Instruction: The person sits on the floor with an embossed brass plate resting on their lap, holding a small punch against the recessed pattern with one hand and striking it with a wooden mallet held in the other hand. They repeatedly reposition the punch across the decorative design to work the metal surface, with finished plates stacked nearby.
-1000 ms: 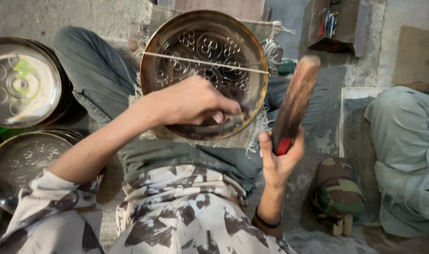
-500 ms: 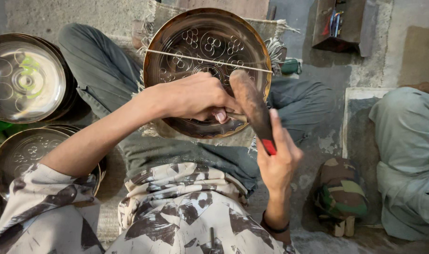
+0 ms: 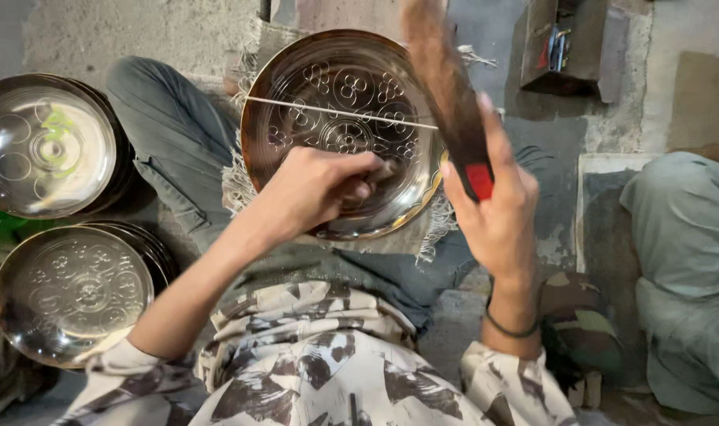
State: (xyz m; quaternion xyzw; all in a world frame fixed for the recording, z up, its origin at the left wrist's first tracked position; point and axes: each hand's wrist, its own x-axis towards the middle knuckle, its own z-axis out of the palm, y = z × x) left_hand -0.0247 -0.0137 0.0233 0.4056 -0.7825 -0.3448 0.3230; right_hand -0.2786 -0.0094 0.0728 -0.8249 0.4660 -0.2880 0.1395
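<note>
Engraved round metal tray [image 3: 340,118] rests on the seated person's lap, on a fringed cloth [image 3: 237,177] spread over the grey-green trousers [image 3: 170,150], its dished face turned up to the camera and cut with circles and flower-like figures. A thin pale line [image 3: 344,114], cord or rod, I cannot tell which, crosses the tray from rim to rim, slightly tilted. Left hand [image 3: 316,189] lies over the tray's near edge, fingers curled shut round a small dark tool [image 3: 383,170] whose tip shows just past the knuckles; the tool's kind cannot be made out. Right hand [image 3: 498,209] is raised beside the tray's right rim, fingers and thumb wrapped tight on the red-banded lower end of a wooden mallet [image 3: 446,87], a long dark brown club that slants up and to the left across the tray's right portion; its upper end is blurred. A dark band [image 3: 509,327] sits on the right wrist. Two further metal trays lie on the floor at the person's left: a plainer tray [image 3: 48,146] above, with a green mark at its centre, and a patterned tray [image 3: 71,292] below, each seeming to top a stack. A metal box [image 3: 565,43] holding small tools stands on the concrete floor at upper right. Another person's trouser leg [image 3: 683,276] is at the right edge.
</note>
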